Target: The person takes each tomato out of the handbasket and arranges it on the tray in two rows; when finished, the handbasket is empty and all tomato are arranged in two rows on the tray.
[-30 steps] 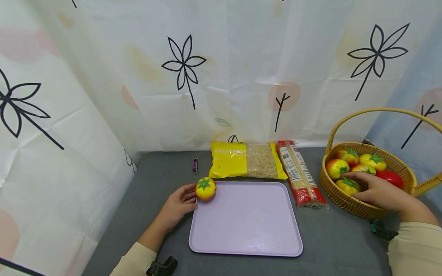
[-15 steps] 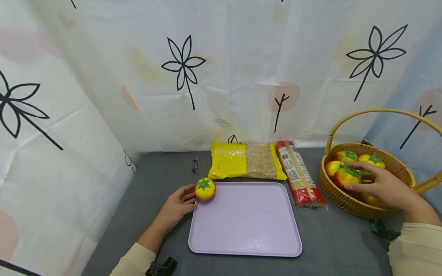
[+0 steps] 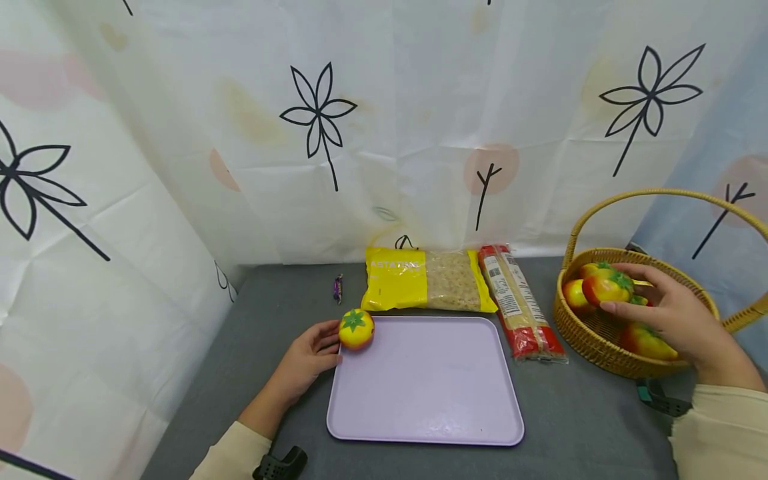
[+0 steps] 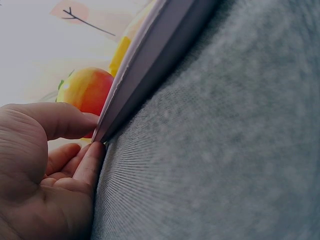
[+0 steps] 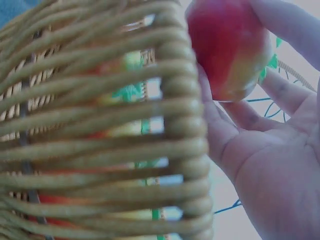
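My left hand (image 3: 309, 357) is at the left edge of a lilac tray (image 3: 429, 400); in the left wrist view its thumb and fingertips pinch the rim. Right beside these fingers, a yellow-and-red tomato (image 3: 357, 329) with a green star-shaped top sits on the tray's far left corner. Over on the right, my right hand (image 3: 684, 313) grips another tomato (image 3: 607, 287) between thumb and fingers, just above a wicker basket (image 3: 594, 340). Seen from the right wrist, that tomato (image 5: 225, 50) is clear of the basket's woven side (image 5: 100, 150). Several similar tomatoes (image 3: 648, 341) lie inside the basket, partly hidden by the hand.
Behind the tray lies a yellow food packet (image 3: 429, 280). A red-ended packet (image 3: 522, 303) slants between tray and basket. A small purple wrapped piece (image 3: 338, 289) lies at the back left. The basket's tall handle (image 3: 666, 192) arches over it, and a patterned curtain (image 3: 408, 133) hangs behind the table.
My right hand has taken hold of a tomato at the basket's front left and lifted it slightly up and back. My left hand, the tray and the tomato on it have stayed put.
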The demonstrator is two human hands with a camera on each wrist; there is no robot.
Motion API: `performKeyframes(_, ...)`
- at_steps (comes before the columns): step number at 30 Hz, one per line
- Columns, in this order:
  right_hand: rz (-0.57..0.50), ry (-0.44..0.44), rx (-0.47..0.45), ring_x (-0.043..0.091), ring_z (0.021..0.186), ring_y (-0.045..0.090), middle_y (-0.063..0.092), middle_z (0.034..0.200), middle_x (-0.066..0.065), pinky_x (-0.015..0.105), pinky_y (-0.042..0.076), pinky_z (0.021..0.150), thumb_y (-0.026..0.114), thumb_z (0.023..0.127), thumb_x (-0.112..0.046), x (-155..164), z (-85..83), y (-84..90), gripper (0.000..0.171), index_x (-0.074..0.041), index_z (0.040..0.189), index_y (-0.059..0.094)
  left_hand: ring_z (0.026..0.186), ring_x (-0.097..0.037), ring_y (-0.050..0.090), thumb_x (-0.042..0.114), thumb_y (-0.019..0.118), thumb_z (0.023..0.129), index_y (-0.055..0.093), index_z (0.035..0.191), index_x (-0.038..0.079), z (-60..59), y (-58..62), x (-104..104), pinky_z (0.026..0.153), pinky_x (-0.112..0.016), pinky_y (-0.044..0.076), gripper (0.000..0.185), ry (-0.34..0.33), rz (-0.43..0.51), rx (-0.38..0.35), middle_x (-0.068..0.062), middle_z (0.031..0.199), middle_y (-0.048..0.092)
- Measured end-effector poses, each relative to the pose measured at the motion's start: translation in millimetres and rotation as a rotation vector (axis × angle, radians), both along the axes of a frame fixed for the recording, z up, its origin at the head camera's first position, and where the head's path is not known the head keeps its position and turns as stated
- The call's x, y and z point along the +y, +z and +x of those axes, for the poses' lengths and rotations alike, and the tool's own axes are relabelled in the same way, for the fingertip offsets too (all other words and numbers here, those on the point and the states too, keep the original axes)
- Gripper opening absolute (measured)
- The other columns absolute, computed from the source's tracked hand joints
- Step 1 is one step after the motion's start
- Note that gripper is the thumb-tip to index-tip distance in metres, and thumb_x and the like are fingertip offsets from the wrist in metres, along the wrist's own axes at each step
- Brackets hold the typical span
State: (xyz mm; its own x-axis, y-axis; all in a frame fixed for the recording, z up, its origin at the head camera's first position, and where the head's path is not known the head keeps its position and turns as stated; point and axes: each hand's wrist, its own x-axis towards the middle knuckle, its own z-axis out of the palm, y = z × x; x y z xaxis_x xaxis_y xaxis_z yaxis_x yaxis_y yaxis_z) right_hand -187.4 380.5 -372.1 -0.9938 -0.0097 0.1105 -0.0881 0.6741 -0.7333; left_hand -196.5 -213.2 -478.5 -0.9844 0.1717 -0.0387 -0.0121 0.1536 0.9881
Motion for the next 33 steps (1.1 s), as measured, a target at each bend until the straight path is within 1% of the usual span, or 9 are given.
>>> performKeyframes(1, -0.012, -0.001, -0.001, 0.074, 0.139, 0.031, 0.015, 0.171, 0.038, 0.085, 0.04, 0.097, 0.077, 0.105, -0.031, -1.0, 0.1, 0.6, 0.087, 0.005, 0.167, 0.027, 0.142, -0.039, 0.055, -0.011, 0.076, 0.093, 0.048, 0.156, -0.006, 0.0, 0.2, -0.1, 0.109, -0.038, 0.052, 0.069, -0.002, 0.002, 0.0, -0.024, 0.159, 0.05)
performKeyframes(4, -0.054, 0.008, -0.004, 0.071, 0.145, 0.028, 0.012, 0.172, 0.036, 0.051, 0.055, 0.107, 0.077, 0.105, -0.031, -4.4, -0.3, 2.0, 0.087, 0.002, 0.169, 0.026, 0.143, -0.039, 0.054, -0.011, 0.075, 0.093, 0.047, 0.157, -0.007, 0.1, 0.6, -0.4, 0.11, -0.038, 0.051, 0.069, -0.008, 0.005, 0.0, -0.024, 0.159, 0.049)
performKeyframes(8, -0.136, 0.044, 0.011, 0.057, 0.154, 0.024, 0.015, 0.172, 0.032, 0.003, 0.046, 0.082, 0.075, 0.107, -0.025, -13.0, -1.1, 1.4, 0.079, -0.004, 0.168, 0.029, 0.143, -0.041, 0.053, -0.011, 0.075, 0.093, 0.047, 0.157, -0.008, 0.4, 0.3, -1.1, 0.11, -0.039, 0.05, 0.07, -0.014, 0.007, 0.008, -0.026, 0.159, 0.048)
performKeyframes(11, -0.192, 0.079, 0.07, 0.027, 0.152, 0.043, 0.027, 0.165, 0.022, 0.005, 0.049, 0.084, 0.074, 0.107, -0.015, -21.9, -1.3, -1.3, 0.07, -0.009, 0.165, 0.036, 0.142, -0.041, 0.054, -0.011, 0.075, 0.093, 0.047, 0.156, -0.008, 1.1, 0.4, -0.9, 0.11, -0.039, 0.051, 0.069, -0.014, 0.006, 0.014, -0.027, 0.159, 0.049)
performKeyframes(15, -0.29, 0.141, 0.139, -0.001, 0.116, 0.058, 0.045, 0.145, 0.003, 0.013, 0.056, 0.085, 0.071, 0.105, 0.0, -33.8, -2.4, -3.6, 0.062, -0.019, 0.158, 0.045, 0.142, -0.041, 0.054, -0.011, 0.075, 0.093, 0.047, 0.156, -0.008, 0.7, 0.3, -0.7, 0.109, -0.038, 0.051, 0.07, -0.016, 0.007, 0.014, -0.026, 0.159, 0.049)
performKeyframes(19, -0.348, 0.16, 0.138, 0.001, 0.115, 0.06, 0.048, 0.142, -0.002, 0.016, 0.059, 0.085, 0.07, 0.106, -0.001, -47.2, -3.9, -2.5, 0.058, -0.024, 0.155, 0.048, 0.144, -0.04, 0.053, -0.011, 0.075, 0.093, 0.046, 0.157, -0.008, 0.0, 1.3, -1.1, 0.111, -0.039, 0.05, 0.07, -0.02, 0.019, 0.0, -0.026, 0.16, 0.047)
performKeyframes(26, -0.274, 0.186, 0.082, 0.042, 0.144, 0.043, 0.034, 0.162, 0.022, 0.01, 0.051, 0.093, 0.076, 0.104, -0.012, -73.4, -7.7, -3.1, 0.069, -0.008, 0.162, 0.039, 0.144, -0.04, 0.053, -0.01, 0.075, 0.093, 0.046, 0.158, -0.007, 0.8, 2.1, -1.3, 0.111, -0.039, 0.05, 0.071, -0.016, 0.021, -0.008, -0.026, 0.161, 0.047)
performKeyframes(30, -0.288, 0.25, 0.056, 0.024, 0.132, 0.053, 0.039, 0.158, 0.021, 0.016, 0.055, 0.093, 0.078, 0.103, -0.012, -89.6, -6.9, -3.9, 0.071, -0.004, 0.161, 0.037, 0.144, -0.04, 0.052, -0.011, 0.075, 0.093, 0.045, 0.158, -0.008, 0.0, 1.2, -1.7, 0.111, -0.038, 0.049, 0.071, -0.024, 0.031, -0.007, -0.026, 0.161, 0.046)
performKeyframes(33, -0.317, 0.306, 0.033, 0.026, 0.131, 0.054, 0.039, 0.159, 0.022, 0.022, 0.059, 0.093, 0.079, 0.102, -0.01, -103.0, -6.1, -5.3, 0.073, -0.004, 0.162, 0.037, 0.144, -0.04, 0.052, -0.011, 0.075, 0.093, 0.045, 0.158, -0.008, -0.4, 0.6, -2.1, 0.111, -0.038, 0.049, 0.072, -0.026, 0.034, -0.007, -0.026, 0.161, 0.046)
